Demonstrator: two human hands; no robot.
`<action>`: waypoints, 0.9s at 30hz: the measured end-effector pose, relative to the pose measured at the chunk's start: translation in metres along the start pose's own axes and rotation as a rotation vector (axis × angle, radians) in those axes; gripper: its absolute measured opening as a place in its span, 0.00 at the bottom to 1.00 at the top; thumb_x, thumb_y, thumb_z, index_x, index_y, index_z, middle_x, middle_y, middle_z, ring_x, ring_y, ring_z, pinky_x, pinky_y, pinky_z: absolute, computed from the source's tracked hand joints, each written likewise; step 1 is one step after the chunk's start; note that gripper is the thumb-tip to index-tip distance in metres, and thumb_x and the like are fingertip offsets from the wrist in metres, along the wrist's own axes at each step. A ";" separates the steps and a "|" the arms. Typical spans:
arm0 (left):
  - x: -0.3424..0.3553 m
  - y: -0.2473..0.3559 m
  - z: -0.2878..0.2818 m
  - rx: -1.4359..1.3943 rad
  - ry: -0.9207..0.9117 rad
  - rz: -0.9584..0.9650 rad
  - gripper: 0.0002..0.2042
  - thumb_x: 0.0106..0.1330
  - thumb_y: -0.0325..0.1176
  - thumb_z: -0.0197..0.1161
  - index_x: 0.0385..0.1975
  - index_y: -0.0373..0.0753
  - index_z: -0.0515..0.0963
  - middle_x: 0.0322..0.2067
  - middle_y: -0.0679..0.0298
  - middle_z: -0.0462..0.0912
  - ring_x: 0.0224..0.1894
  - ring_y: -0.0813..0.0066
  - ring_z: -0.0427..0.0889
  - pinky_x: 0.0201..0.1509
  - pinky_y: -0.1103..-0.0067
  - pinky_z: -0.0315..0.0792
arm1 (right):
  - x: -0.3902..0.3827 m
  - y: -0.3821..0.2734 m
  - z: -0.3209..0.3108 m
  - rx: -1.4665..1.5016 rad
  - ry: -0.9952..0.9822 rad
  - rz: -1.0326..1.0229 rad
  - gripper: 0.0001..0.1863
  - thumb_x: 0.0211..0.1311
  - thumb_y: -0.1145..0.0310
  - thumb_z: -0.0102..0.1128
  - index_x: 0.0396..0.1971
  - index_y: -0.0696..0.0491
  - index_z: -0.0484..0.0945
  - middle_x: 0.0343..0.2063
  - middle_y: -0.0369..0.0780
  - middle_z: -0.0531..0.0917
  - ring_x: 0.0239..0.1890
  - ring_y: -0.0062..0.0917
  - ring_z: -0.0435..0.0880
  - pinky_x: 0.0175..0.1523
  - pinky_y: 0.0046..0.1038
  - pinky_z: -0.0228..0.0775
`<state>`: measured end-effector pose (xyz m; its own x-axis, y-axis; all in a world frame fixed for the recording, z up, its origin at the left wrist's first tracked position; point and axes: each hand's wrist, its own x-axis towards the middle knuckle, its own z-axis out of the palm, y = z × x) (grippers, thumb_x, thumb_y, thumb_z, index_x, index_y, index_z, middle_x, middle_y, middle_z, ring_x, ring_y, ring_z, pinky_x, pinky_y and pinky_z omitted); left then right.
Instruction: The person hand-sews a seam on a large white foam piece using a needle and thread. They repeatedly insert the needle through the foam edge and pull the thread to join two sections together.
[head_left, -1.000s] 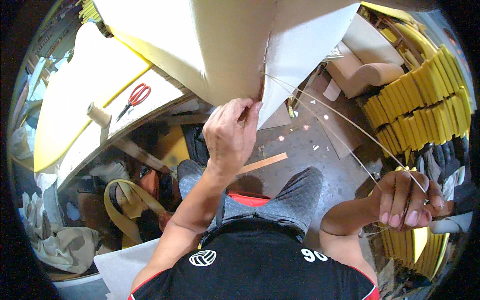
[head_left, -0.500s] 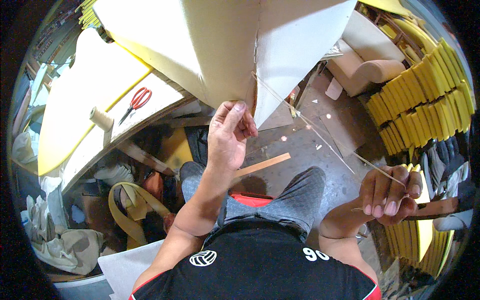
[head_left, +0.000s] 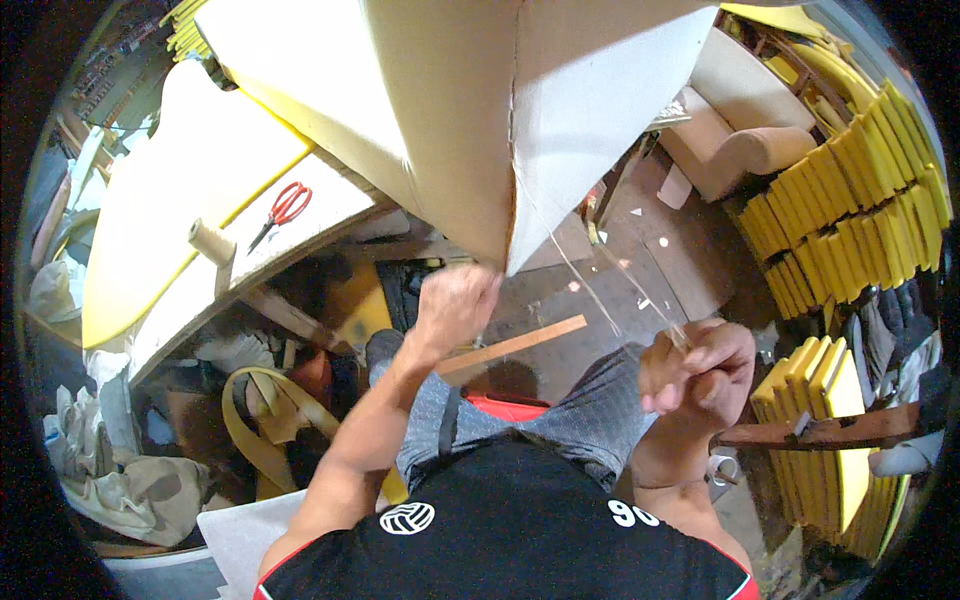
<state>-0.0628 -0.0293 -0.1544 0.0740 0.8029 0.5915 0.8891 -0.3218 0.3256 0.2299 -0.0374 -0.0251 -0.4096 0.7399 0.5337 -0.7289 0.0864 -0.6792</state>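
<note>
Far to the left of the cream upholstered piece (head_left: 450, 130), as the worker faces it, I see a yellow-edged foam sheet (head_left: 150, 220) lying on a workbench (head_left: 320, 190). Nearer the piece on that side come a spool of tan thread (head_left: 212, 242) and red-handled scissors (head_left: 285, 208), their blades pointing back toward the worker.

The left hand (head_left: 455, 312) is curled just beside the piece's lower tip, on its left; it is blurred, and I can't tell whether it touches the fabric or grips anything. The piece itself rises straight ahead of the worker, a dark seam (head_left: 513, 110) running down it to the tip. Below the tip, a flat wooden strip (head_left: 512, 344) lies on the floor.

From the seam, pale sewing thread (head_left: 550, 228) slants down to the right. Right of the tip, well apart from the left hand, the right hand (head_left: 700, 370) has its fingers pinched together on that thread. Farther right of the piece sit a cream armchair (head_left: 765, 150) and stacked yellow foam slabs (head_left: 850, 210).
</note>
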 end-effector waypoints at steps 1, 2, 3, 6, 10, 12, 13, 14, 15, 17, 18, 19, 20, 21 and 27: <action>-0.027 -0.010 0.003 0.006 -0.096 -0.073 0.10 0.67 0.35 0.63 0.25 0.39 0.75 0.23 0.55 0.77 0.28 0.51 0.81 0.32 0.59 0.75 | 0.002 0.002 -0.001 -0.019 -0.031 0.015 0.14 0.59 0.67 0.71 0.37 0.65 0.85 0.20 0.50 0.83 0.20 0.37 0.85 0.25 0.34 0.76; -0.053 -0.019 0.004 0.058 -0.106 -0.164 0.10 0.67 0.35 0.63 0.26 0.39 0.74 0.24 0.54 0.78 0.30 0.51 0.82 0.33 0.60 0.76 | 0.005 0.001 0.001 -0.040 -0.055 0.028 0.14 0.59 0.67 0.71 0.36 0.65 0.85 0.19 0.50 0.83 0.20 0.37 0.84 0.26 0.34 0.76; -0.078 -0.028 0.003 0.065 -0.113 -0.240 0.10 0.68 0.35 0.63 0.26 0.39 0.74 0.25 0.54 0.78 0.30 0.50 0.81 0.33 0.59 0.75 | 0.003 0.000 0.002 -0.069 -0.063 0.049 0.14 0.59 0.67 0.71 0.36 0.65 0.85 0.19 0.50 0.83 0.20 0.37 0.84 0.26 0.34 0.76; -0.158 -0.060 -0.010 0.120 -0.026 -0.400 0.11 0.72 0.34 0.60 0.26 0.37 0.73 0.26 0.52 0.77 0.32 0.46 0.80 0.35 0.61 0.74 | 0.004 0.001 0.005 0.012 -0.031 -0.069 0.15 0.58 0.66 0.72 0.36 0.64 0.86 0.20 0.52 0.83 0.20 0.37 0.84 0.26 0.36 0.77; -0.248 -0.080 -0.038 0.236 -0.067 -0.571 0.13 0.73 0.34 0.58 0.27 0.35 0.69 0.26 0.47 0.73 0.31 0.41 0.76 0.32 0.59 0.69 | 0.029 0.000 0.010 -0.419 -0.098 -0.183 0.15 0.52 0.69 0.73 0.38 0.60 0.87 0.27 0.48 0.87 0.33 0.38 0.86 0.46 0.40 0.79; -0.283 -0.080 -0.047 0.307 -0.103 -0.690 0.12 0.73 0.35 0.58 0.29 0.35 0.71 0.27 0.46 0.76 0.33 0.39 0.78 0.34 0.57 0.70 | 0.046 0.005 0.016 -0.765 -0.141 -0.260 0.15 0.51 0.73 0.72 0.41 0.58 0.87 0.33 0.46 0.87 0.41 0.39 0.87 0.55 0.42 0.76; -0.307 -0.080 -0.052 0.348 -0.118 -0.758 0.11 0.73 0.35 0.58 0.30 0.35 0.73 0.28 0.45 0.77 0.33 0.38 0.78 0.34 0.56 0.70 | 0.053 0.010 0.023 -0.937 -0.147 -0.307 0.16 0.51 0.75 0.71 0.43 0.58 0.87 0.36 0.46 0.88 0.45 0.39 0.86 0.59 0.42 0.74; -0.346 -0.087 -0.053 0.328 -0.175 -0.849 0.12 0.73 0.36 0.58 0.29 0.35 0.74 0.28 0.44 0.79 0.34 0.37 0.79 0.35 0.54 0.71 | 0.059 0.020 0.030 -1.033 -0.127 -0.332 0.18 0.52 0.76 0.70 0.45 0.57 0.86 0.40 0.46 0.87 0.48 0.40 0.86 0.61 0.42 0.73; -0.379 -0.093 -0.052 0.293 -0.242 -0.925 0.13 0.72 0.38 0.59 0.29 0.35 0.75 0.28 0.44 0.80 0.34 0.36 0.80 0.36 0.53 0.71 | 0.066 0.027 0.037 -1.146 -0.093 -0.353 0.19 0.52 0.77 0.70 0.47 0.56 0.85 0.44 0.46 0.86 0.50 0.40 0.85 0.62 0.41 0.72; -0.419 -0.086 -0.056 0.243 -0.366 -0.980 0.14 0.72 0.38 0.58 0.27 0.34 0.76 0.27 0.45 0.81 0.34 0.38 0.81 0.39 0.55 0.73 | 0.070 0.046 0.042 -1.244 0.035 -0.368 0.22 0.54 0.79 0.68 0.52 0.55 0.83 0.50 0.47 0.84 0.53 0.42 0.84 0.62 0.39 0.72; -0.433 -0.081 -0.058 0.145 -0.370 -1.013 0.14 0.71 0.39 0.59 0.28 0.34 0.78 0.29 0.44 0.82 0.35 0.39 0.83 0.40 0.56 0.75 | 0.072 0.054 0.037 -1.304 0.007 -0.413 0.24 0.62 0.77 0.66 0.59 0.56 0.78 0.56 0.46 0.81 0.50 0.37 0.85 0.57 0.33 0.76; -0.449 -0.078 -0.059 0.044 -0.375 -1.042 0.14 0.70 0.39 0.60 0.29 0.34 0.81 0.30 0.43 0.84 0.36 0.41 0.84 0.42 0.57 0.76 | 0.066 0.062 0.036 -1.077 0.046 -0.175 0.23 0.66 0.75 0.63 0.61 0.56 0.76 0.57 0.46 0.81 0.49 0.33 0.85 0.53 0.31 0.77; -0.481 -0.079 -0.061 0.033 -0.452 -1.055 0.13 0.70 0.39 0.60 0.32 0.34 0.82 0.32 0.43 0.85 0.37 0.41 0.84 0.42 0.57 0.76 | 0.061 0.074 0.040 -0.828 0.075 0.056 0.22 0.70 0.74 0.59 0.63 0.55 0.73 0.58 0.45 0.81 0.48 0.30 0.85 0.49 0.29 0.78; -0.520 -0.082 -0.060 0.024 -0.527 -1.075 0.13 0.69 0.39 0.60 0.35 0.34 0.84 0.33 0.43 0.85 0.38 0.42 0.85 0.43 0.58 0.77 | 0.059 0.086 0.044 -0.567 0.094 0.283 0.22 0.73 0.72 0.56 0.65 0.55 0.71 0.58 0.44 0.80 0.46 0.26 0.84 0.45 0.27 0.79; -0.575 -0.055 -0.059 0.016 -0.745 -1.358 0.16 0.69 0.44 0.63 0.34 0.36 0.85 0.27 0.54 0.86 0.32 0.58 0.86 0.39 0.64 0.77 | 0.061 0.122 0.061 -0.097 0.117 0.386 0.28 0.79 0.60 0.50 0.72 0.54 0.59 0.43 0.40 0.82 0.31 0.19 0.79 0.36 0.24 0.78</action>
<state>-0.1811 -0.5031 -0.4686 -0.5685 0.5381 -0.6224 0.4762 0.8321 0.2844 0.0825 -0.0227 -0.0441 -0.5738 0.8003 0.1737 -0.4768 -0.1540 -0.8654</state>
